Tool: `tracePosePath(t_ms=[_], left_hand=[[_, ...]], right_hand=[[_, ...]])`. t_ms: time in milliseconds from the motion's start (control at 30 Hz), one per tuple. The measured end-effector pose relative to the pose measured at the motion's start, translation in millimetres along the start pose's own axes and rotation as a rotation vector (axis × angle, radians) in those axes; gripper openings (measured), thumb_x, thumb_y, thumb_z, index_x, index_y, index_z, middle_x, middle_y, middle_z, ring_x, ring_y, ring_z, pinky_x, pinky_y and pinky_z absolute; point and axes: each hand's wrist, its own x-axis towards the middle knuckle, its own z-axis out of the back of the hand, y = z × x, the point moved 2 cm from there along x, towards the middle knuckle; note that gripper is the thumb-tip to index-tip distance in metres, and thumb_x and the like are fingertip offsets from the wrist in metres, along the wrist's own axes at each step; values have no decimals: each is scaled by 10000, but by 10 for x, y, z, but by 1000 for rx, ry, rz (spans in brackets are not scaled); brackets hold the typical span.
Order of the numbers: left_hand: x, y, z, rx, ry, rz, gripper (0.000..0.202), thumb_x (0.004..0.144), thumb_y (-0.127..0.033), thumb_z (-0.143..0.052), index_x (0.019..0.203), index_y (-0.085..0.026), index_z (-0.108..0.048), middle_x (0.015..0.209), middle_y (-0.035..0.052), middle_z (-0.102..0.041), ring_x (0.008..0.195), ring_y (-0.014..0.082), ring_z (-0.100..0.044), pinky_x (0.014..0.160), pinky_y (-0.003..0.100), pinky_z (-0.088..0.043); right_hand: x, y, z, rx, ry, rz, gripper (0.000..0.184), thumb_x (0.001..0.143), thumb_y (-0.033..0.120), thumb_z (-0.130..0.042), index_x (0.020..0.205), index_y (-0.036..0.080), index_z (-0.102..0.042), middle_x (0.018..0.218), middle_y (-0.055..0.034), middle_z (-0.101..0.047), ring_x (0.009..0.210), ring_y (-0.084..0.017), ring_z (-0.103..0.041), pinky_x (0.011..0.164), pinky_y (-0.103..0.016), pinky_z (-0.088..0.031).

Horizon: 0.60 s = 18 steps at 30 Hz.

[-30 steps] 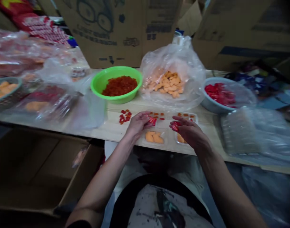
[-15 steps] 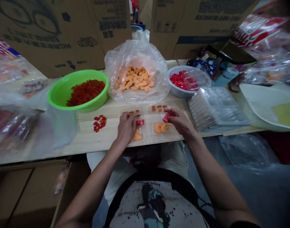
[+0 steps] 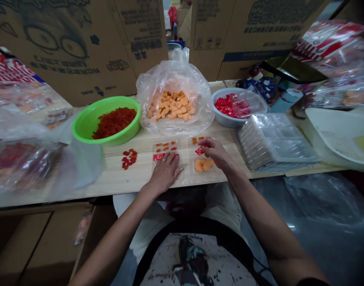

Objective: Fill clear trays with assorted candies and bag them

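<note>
Two clear plastic trays lie side by side on the wooden table (image 3: pixel 134 178) in front of me. My left hand (image 3: pixel 165 172) rests flat, fingers spread, over the left tray (image 3: pixel 165 150), which holds small orange pieces and a red sachet (image 3: pixel 158 156). My right hand (image 3: pixel 216 153) pinches a red sachet (image 3: pixel 199 151) over the right tray (image 3: pixel 202 163), beside orange crackers (image 3: pixel 203 165) in it.
Behind the trays stand a green bowl (image 3: pixel 107 121) of red pieces, a clear bag of orange crackers (image 3: pixel 174 104) and a grey bowl of red sachets (image 3: pixel 237 107). A stack of clear trays (image 3: pixel 274 141) lies right. Loose red pieces (image 3: pixel 129 158) lie left. Cardboard boxes (image 3: pixel 80 43) line the back.
My left hand has set its red sachet into the left tray and now lies flat on it. My right hand has lowered its sachet toward the right tray. The view shifted slightly.
</note>
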Motion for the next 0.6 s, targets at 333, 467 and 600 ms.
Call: tracePosePath(t_ms=[333,467,600], left_hand=[[276,-353,21,23,-27,-49,611,1006,-479,-324,1478,-99,-406,1588,194,-305,1496,354,-208,1184,509,-247],[473,-590,-75,118,24,-166,680,1004,-534,-299,1518,-92,-338,1605,179,-271,1497,331,-216,1186,476,-260],[619,-605,-245,167,80,-205,692,999,-539,-305,1513,-79,-356,1570,191,-337,1462,332,-311,1173,489,-288]], right_hand=[[225,364,323,-778,-246,108,242,806,135,-529,915,157,-744,913,-127,-730,926,-272,-657,897,-375,-459],[607,746,595,-1018,-295,-41,330,867,181,-511,1108,95,-719,1090,-183,-716,1047,-279,-658,904,-328,-464],[951,1045,763,-1052,-321,-160,348,905,276,-579,1148,54,-694,1124,-217,-696,1064,-275,-660,898,-331,-485]])
